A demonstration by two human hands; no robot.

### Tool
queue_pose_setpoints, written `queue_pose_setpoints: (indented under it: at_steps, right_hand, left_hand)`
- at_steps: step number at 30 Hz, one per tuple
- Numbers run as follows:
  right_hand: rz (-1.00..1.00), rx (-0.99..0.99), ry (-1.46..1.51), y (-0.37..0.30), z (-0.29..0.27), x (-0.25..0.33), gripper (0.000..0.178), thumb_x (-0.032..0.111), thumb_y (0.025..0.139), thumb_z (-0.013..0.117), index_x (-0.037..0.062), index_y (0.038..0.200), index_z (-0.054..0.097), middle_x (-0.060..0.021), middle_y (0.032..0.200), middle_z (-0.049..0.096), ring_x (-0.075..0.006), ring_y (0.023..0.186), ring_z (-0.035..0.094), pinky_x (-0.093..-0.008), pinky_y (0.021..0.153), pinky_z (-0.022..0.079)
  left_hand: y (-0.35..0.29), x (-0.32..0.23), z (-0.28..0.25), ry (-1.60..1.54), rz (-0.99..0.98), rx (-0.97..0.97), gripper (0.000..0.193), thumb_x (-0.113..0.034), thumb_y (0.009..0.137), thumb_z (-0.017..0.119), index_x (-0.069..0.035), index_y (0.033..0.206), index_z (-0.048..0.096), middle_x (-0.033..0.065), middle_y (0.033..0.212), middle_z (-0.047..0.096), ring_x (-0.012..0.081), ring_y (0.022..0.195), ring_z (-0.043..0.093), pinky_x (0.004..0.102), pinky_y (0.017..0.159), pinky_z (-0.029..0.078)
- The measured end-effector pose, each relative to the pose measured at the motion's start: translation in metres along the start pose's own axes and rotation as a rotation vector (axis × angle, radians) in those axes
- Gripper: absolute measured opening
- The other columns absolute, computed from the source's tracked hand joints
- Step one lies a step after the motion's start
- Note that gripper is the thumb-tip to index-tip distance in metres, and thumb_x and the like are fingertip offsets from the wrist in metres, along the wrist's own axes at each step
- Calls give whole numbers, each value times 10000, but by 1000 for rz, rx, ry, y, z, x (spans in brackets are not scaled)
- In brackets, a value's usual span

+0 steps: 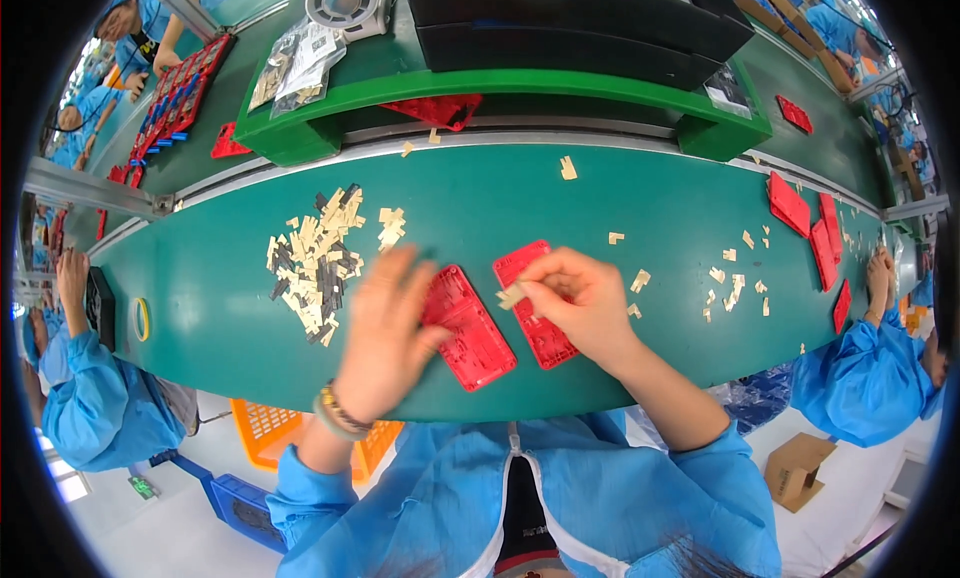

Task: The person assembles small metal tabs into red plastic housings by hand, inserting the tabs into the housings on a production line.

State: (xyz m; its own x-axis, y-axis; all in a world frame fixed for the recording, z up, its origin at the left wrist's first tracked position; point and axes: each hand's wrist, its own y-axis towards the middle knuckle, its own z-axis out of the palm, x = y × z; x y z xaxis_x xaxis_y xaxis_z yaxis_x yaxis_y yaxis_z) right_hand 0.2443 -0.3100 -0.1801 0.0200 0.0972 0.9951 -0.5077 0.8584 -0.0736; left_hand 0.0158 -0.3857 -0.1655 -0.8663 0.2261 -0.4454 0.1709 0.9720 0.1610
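Note:
Two red plastic shells lie in front of me on the green table. My left hand (385,333), somewhat blurred and with fingers spread, is at the left edge of the left red shell (468,328); I cannot tell if it touches. Between thumb and fingertips my right hand (578,303) pinches a small cream strip (511,297) above the right red shell (537,328). To the left of my left hand lies a loose pile of cream and black strips (318,258), with a few cream bits (391,226) beside it.
Cream scraps (736,290) are scattered to the right, near several stacked red shells (790,206). A green raised shelf (500,86) spans the far edge, bearing a black box (580,28). A yellow tape ring (141,319) lies at left. Co-workers in blue sit on both sides.

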Motion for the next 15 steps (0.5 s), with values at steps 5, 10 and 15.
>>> queue_pose_setpoints:
  at_steps: [5, 10, 15]
  right_hand:
    - [45, -115, 16, -28, -10, 9, 152, -57, 862, 618, -21, 1008, 597, -57, 907, 639, -79, 761, 610, -211, 656, 500]
    - [-50, -134, 36, -41, -3, 20, 159, -64, 846, 630, -14, 992, 590, -55, 908, 640, -87, 786, 627, -218, 667, 508]
    - [-254, -164, -131, -46, 1, 19, 136, -40, 852, 636, 9, 973, 594, -57, 900, 645, -88, 758, 640, -199, 660, 508]
  left_hand:
    - [16, -25, 28, -9, 216, 175, 729, -229, 729, 751, -23, 1354, 438, 191, 1449, 353, 378, 1371, 292, 481, 1110, 257]
    - [25, -47, 17, -774, -11, 98, 354, -135, 812, 732, -8, 1117, 605, 105, 1017, 667, 243, 942, 647, 363, 824, 523]
    - [18, -54, 30, -1422, -326, 273, 82, -57, 888, 652, -4, 944, 625, 64, 847, 687, 96, 786, 653, 211, 682, 518]
